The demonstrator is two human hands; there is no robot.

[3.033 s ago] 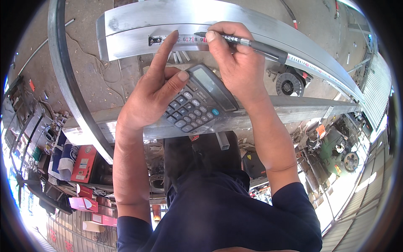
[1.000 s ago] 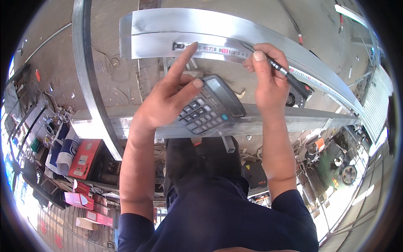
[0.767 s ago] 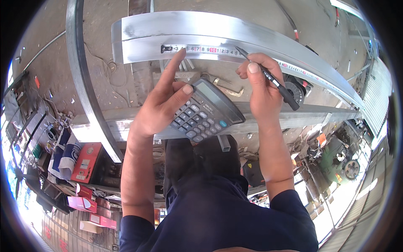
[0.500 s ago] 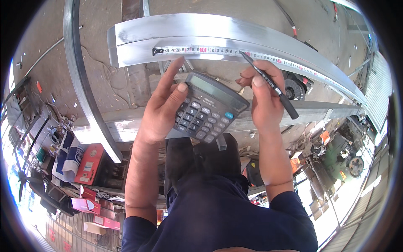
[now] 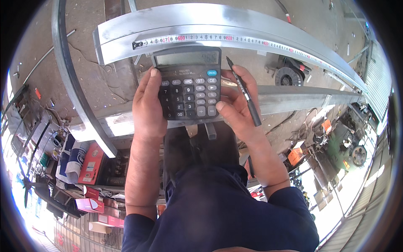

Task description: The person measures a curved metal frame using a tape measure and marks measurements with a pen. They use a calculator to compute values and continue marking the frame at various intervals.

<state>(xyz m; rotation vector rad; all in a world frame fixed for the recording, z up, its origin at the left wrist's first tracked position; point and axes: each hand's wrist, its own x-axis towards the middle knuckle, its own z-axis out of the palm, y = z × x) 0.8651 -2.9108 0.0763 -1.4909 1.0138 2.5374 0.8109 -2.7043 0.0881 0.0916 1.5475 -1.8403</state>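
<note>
My left hand (image 5: 147,109) cups the left edge of a dark grey desk calculator (image 5: 188,84), thumb lying up along its side beside the keys, fingers hidden behind the body. My right hand (image 5: 238,106) holds the calculator's right edge, thumb pressed on the lower right corner, and it also grips a black pen (image 5: 244,93) between the fingers, tip pointing up and away from me. Both hands are closed on the calculator, which I hold face up in front of my chest, above my knees.

The calculator is rectangular, with a pale grey display across the top; I cannot make out the digits. Below it sit rows of rounded grey keys with white marks, and one blue key at the upper right.

Just beyond its top edge lies a long bright steel beam (image 5: 218,21) with a yellow tape measure (image 5: 235,40) stretched along it, black ticks and small red blocks at intervals, its end hooked near the beam's left end. A second steel section (image 5: 302,94) runs across behind my hands, and a curved steel strip (image 5: 69,75) sweeps down the left side.

Lower left, on the floor, stands a red rectangular carton (image 5: 91,164) beside a white cylindrical pack with blue print (image 5: 75,157), and below them a pink flat box (image 5: 88,205). At the right is an orange box-like thing (image 5: 297,156) and a green machine (image 5: 348,147).
</note>
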